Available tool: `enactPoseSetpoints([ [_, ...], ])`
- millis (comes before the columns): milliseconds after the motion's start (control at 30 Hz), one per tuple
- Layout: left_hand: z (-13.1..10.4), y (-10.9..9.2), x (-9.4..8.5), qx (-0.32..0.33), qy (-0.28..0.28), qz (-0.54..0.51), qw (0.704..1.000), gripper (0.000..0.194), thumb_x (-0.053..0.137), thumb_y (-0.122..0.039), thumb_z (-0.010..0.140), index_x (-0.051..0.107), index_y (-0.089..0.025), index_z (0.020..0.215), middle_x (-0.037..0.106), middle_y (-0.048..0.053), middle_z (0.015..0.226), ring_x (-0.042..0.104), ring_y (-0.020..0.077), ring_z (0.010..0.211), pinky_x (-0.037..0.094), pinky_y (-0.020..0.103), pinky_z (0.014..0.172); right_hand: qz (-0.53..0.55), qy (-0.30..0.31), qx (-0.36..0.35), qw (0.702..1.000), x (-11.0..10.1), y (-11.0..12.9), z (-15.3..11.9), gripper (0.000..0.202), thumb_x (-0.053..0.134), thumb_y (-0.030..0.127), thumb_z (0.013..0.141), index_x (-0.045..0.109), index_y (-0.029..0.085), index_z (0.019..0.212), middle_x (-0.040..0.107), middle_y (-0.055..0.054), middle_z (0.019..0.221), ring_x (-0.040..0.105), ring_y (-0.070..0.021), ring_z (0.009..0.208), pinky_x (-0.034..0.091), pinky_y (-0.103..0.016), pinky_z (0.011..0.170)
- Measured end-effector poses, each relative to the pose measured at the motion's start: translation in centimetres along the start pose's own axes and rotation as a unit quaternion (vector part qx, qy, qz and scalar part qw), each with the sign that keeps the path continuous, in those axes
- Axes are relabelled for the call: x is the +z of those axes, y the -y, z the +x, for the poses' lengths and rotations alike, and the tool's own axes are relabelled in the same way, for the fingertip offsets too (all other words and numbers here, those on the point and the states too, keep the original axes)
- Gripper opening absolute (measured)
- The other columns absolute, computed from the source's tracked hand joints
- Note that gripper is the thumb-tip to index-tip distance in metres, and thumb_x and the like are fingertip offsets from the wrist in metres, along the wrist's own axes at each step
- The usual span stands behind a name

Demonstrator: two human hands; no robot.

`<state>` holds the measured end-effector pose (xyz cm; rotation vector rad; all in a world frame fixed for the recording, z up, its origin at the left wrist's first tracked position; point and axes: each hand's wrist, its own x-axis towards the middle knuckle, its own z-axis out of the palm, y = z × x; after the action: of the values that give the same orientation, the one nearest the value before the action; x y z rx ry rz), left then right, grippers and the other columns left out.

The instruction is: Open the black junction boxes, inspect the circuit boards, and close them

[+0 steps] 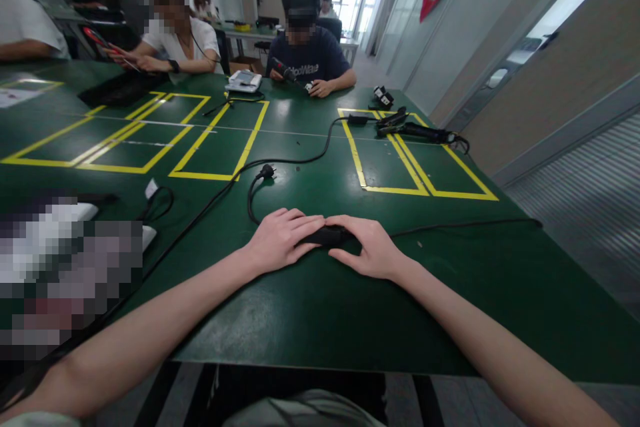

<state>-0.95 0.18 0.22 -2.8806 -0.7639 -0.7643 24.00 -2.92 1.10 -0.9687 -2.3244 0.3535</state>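
A dark adapter-like block (327,235) lies on the green table (310,320) between my hands. My left hand (283,239) is wrapped over its left end, thumb and fingers on either side. My right hand (369,247) grips the right end, with the fingertips meeting those of my left hand on top. A short black cord with a plug (267,172) curves out behind my left hand. From beyond my right hand a thin black cable (465,223) runs across the table to the right edge.
A long black cable (210,203) crosses the left side to a small black box (357,119). Black tools (415,130) lie far right by yellow tape outlines (395,191). Blurred items (75,273) sit at the left. A person (310,53) works across the table; others sit farther left.
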Motion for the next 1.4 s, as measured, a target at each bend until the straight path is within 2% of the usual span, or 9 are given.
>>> enactPoseSetpoints([
  [133,0.18,0.27,-0.30,0.054,-0.011,0.058,0.997,0.040,0.042,-0.039,0.110,0.059,-0.020,0.141,0.070,0.011,0.137,0.067,0.0221,0.107,0.053,0.036,0.086,0.135,0.038,0.131,0.981,-0.52,0.45,0.00,0.024,0.048,0.042,0.104,0.053,0.023,0.117,0.072,-0.003,0.092,0.068,-0.0202,0.079,0.053,-0.033,0.075],
  [300,0.21,0.17,-0.37,0.060,-0.025,0.070,0.995,0.037,0.045,-0.035,0.109,0.058,-0.020,0.141,0.067,0.012,0.141,0.070,0.0202,0.100,0.053,0.034,0.080,0.273,0.060,0.180,0.943,-0.29,0.50,0.05,0.032,0.058,0.048,0.098,0.050,0.024,0.118,0.067,-0.003,0.099,0.064,-0.0173,0.083,0.052,-0.030,0.074],
  [500,-0.11,0.23,0.26,-0.040,-0.015,-0.031,0.999,0.054,0.060,-0.052,0.100,0.059,-0.016,0.140,0.077,0.012,0.113,0.073,0.0235,0.096,0.056,0.035,0.085,0.145,0.032,0.128,0.981,0.22,0.47,-0.06,0.030,0.068,0.028,0.089,0.054,0.023,0.116,0.063,-0.002,0.097,0.059,-0.0159,0.074,0.050,-0.028,0.066],
  [600,-0.10,0.23,0.23,-0.076,0.014,-0.076,0.994,0.045,0.062,-0.054,0.098,0.068,-0.017,0.123,0.077,0.009,0.101,0.072,0.0230,0.089,0.056,0.035,0.082,0.055,0.042,0.079,0.994,-0.04,0.43,-0.01,0.029,0.067,0.021,0.088,0.056,0.023,0.114,0.066,-0.003,0.099,0.064,-0.0176,0.076,0.051,-0.029,0.067],
  [733,0.04,0.12,-0.05,-0.090,0.031,-0.101,0.990,0.035,0.059,-0.049,0.101,0.070,-0.017,0.113,0.076,0.008,0.097,0.070,0.0214,0.086,0.053,0.034,0.081,-0.019,0.040,0.037,0.998,-0.30,0.22,0.05,0.027,0.066,0.024,0.090,0.058,0.023,0.116,0.071,-0.005,0.101,0.069,-0.0196,0.080,0.053,-0.029,0.068],
  [900,0.11,-0.02,-0.19,-0.079,0.033,-0.109,0.990,0.033,0.059,-0.047,0.102,0.068,-0.018,0.114,0.076,0.008,0.100,0.069,0.0211,0.090,0.050,0.034,0.083,-0.045,0.011,0.016,0.999,-0.14,-0.12,-0.22,0.041,0.064,0.030,0.094,0.056,0.022,0.134,0.076,-0.009,0.114,0.075,-0.0210,0.084,0.059,-0.032,0.075],
  [1100,0.10,-0.14,-0.05,-0.094,0.028,-0.113,0.989,0.037,0.058,-0.048,0.102,0.066,-0.017,0.121,0.075,0.008,0.101,0.068,0.0222,0.091,0.054,0.035,0.082,-0.056,-0.018,-0.008,0.998,-0.11,-0.20,-0.28,0.023,0.059,0.030,0.098,0.065,0.021,0.119,0.079,-0.008,0.104,0.076,-0.0214,0.088,0.060,-0.031,0.078],
  [1300,0.12,-0.29,-0.15,-0.099,0.036,-0.116,0.988,0.030,0.060,-0.043,0.101,0.068,-0.017,0.113,0.075,0.008,0.096,0.069,0.0215,0.086,0.054,0.035,0.081,-0.074,0.002,-0.018,0.997,-0.18,-0.22,-0.22,0.037,0.064,0.033,0.095,0.062,0.021,0.130,0.077,-0.011,0.118,0.076,-0.0247,0.100,0.061,-0.036,0.085],
  [1400,0.20,-0.31,-0.30,-0.112,0.029,-0.134,0.984,0.030,0.063,-0.044,0.098,0.069,-0.017,0.110,0.075,0.007,0.097,0.068,0.0220,0.087,0.055,0.034,0.079,-0.072,0.006,-0.020,0.997,-0.27,-0.24,-0.20,0.026,0.059,0.031,0.099,0.065,0.021,0.123,0.078,-0.009,0.111,0.077,-0.0234,0.096,0.061,-0.035,0.085],
])
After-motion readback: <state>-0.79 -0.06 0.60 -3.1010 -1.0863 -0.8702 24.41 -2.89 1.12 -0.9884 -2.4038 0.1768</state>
